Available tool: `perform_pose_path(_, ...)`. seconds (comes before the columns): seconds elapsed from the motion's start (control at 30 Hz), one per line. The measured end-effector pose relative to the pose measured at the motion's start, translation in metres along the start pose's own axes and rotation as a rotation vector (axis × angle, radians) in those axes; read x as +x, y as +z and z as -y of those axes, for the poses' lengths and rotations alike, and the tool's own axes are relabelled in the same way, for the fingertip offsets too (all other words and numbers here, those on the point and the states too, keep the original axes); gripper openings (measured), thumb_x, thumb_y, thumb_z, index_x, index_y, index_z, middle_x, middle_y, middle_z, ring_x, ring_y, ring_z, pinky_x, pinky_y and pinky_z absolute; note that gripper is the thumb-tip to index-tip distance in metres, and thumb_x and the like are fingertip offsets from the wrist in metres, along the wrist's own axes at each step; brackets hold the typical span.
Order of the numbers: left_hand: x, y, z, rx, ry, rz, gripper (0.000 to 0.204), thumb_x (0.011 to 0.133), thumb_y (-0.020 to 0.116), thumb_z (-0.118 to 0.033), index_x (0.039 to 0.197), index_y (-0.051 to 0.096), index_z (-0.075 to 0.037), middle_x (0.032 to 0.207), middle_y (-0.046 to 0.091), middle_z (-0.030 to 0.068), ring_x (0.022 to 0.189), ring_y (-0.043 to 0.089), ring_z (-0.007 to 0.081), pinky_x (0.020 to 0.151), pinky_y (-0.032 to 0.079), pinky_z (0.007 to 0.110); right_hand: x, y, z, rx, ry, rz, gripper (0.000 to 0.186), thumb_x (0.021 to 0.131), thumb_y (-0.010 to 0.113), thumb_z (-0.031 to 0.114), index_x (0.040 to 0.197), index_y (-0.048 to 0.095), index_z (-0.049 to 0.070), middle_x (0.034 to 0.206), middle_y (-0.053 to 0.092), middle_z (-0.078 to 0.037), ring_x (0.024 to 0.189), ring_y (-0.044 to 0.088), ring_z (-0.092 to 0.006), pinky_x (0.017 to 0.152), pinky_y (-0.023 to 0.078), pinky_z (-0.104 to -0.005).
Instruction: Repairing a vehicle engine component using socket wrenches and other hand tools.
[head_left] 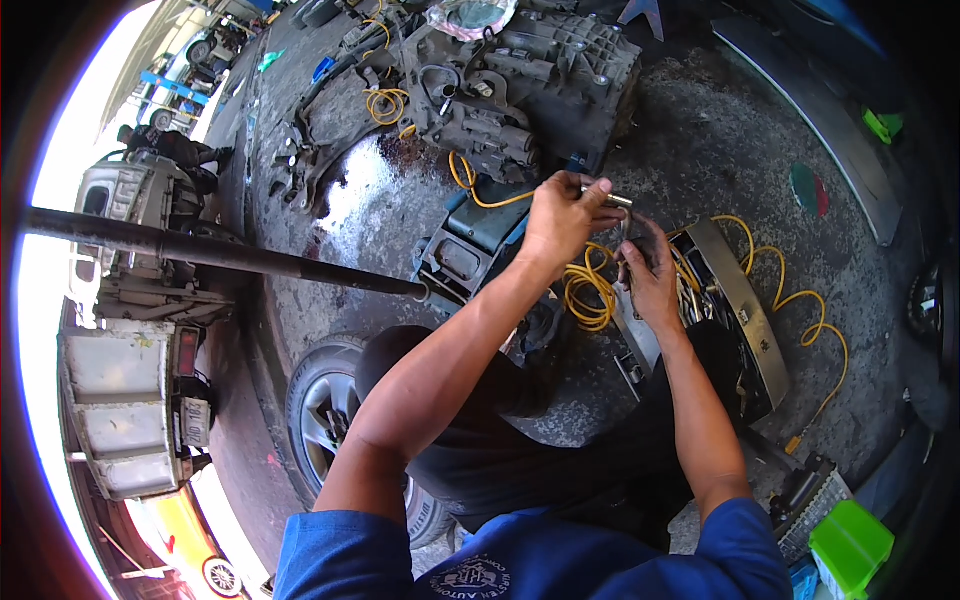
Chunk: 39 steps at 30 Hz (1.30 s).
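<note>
Gripping a short silvery metal socket (617,199), the left hand (562,218) has its fingers curled tight around the piece, which juts out toward three o'clock from the fingertips. The right hand (648,272) sits just at five o'clock of it, fingers folded around a small dark part that is too hidden to tell by kind; the two hands nearly touch. Both are held above an open metal toolbox (740,300) full of tools, which lies on the oily concrete floor (720,150) at about three o'clock of the right hand. A yellow coiled air hose (590,285) loops under the hands and runs on past the toolbox toward four o'clock. At twelve o'clock of the hands lies a grimy gearbox (530,80), and at nine o'clock a blue plastic case (470,245) rests on the floor. A long dark shaft (220,252) stretches from the nine o'clock edge of the view to end near that case. A car wheel (325,410) shows at seven o'clock, beside the left forearm, and a green box (850,545) sits at the five o'clock edge.
</note>
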<state>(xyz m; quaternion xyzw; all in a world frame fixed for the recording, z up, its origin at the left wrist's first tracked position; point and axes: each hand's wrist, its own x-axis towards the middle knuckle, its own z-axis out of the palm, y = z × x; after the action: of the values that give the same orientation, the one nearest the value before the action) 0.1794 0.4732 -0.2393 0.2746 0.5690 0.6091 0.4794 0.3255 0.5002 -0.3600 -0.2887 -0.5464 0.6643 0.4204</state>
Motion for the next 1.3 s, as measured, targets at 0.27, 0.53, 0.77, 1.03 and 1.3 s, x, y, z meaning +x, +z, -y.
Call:
perform_pose_path(0.27, 0.006, -0.001, 0.017, -0.071, -0.012, -0.019, 0.025, 0.095, 0.059, -0.010, 0.105, 0.047, 0.010, 0.094, 0.062, 0.0193, 0.086, 0.070, 0.0291, 0.076, 0.060, 0.034, 0.005, -0.001, 0.026, 0.107, 0.026, -0.096, 0.043, 0.096, 0.058, 0.013, 0.136, 0.042, 0.006, 0.078, 0.053, -0.002, 0.056, 0.046, -0.0064, 0.048, 0.039, -0.0207)
perform_pose_path(0.53, 0.004, -0.005, 0.012, -0.105, -0.137, -0.016, 0.030, 0.097, 0.058, -0.021, 0.100, 0.053, 0.008, 0.083, 0.064, 0.0145, 0.071, 0.069, 0.0231, 0.061, 0.058, 0.029, 0.003, -0.004, 0.033, -0.230, -0.148, -0.107, 0.041, 0.097, 0.055, 0.010, 0.136, 0.045, 0.004, 0.083, 0.054, 0.000, 0.061, 0.044, -0.0036, 0.050, 0.036, -0.0182)
perform_pose_path(0.77, -0.007, -0.007, -0.006, -0.132, -0.494, 0.171, 0.041, 0.097, 0.056, -0.040, 0.086, 0.060, -0.001, 0.059, 0.045, -0.0019, 0.042, 0.035, 0.0070, 0.037, 0.025, 0.022, 0.009, -0.009, 0.055, -0.283, -0.195, -0.129, 0.038, 0.095, 0.057, 0.007, 0.132, 0.050, 0.000, 0.120, 0.062, -0.011, 0.104, 0.060, -0.0149, 0.090, 0.047, -0.0282)
perform_pose_path(1.03, 0.005, -0.009, -0.008, 0.137, -0.113, 0.118, 0.041, 0.096, 0.059, -0.037, 0.087, 0.060, 0.004, 0.059, 0.048, -0.0021, 0.045, 0.045, 0.0099, 0.042, 0.035, 0.027, 0.014, -0.003, 0.065, -0.284, -0.142, -0.126, 0.037, 0.095, 0.059, 0.009, 0.131, 0.052, 0.003, 0.085, 0.058, 0.000, 0.069, 0.050, -0.0048, 0.062, 0.042, -0.0201)
perform_pose_path(1.3, 0.003, -0.002, -0.024, 0.738, 0.460, -0.072, 0.031, 0.086, 0.071, -0.026, 0.096, 0.064, 0.003, 0.063, 0.061, 0.0129, 0.058, 0.064, 0.0194, 0.053, 0.047, 0.035, 0.013, 0.004, 0.076, -0.071, -0.109, -0.235, 0.040, 0.095, 0.057, 0.008, 0.134, 0.047, 0.007, 0.075, 0.052, 0.003, 0.058, 0.042, -0.0020, 0.048, 0.034, -0.0178)
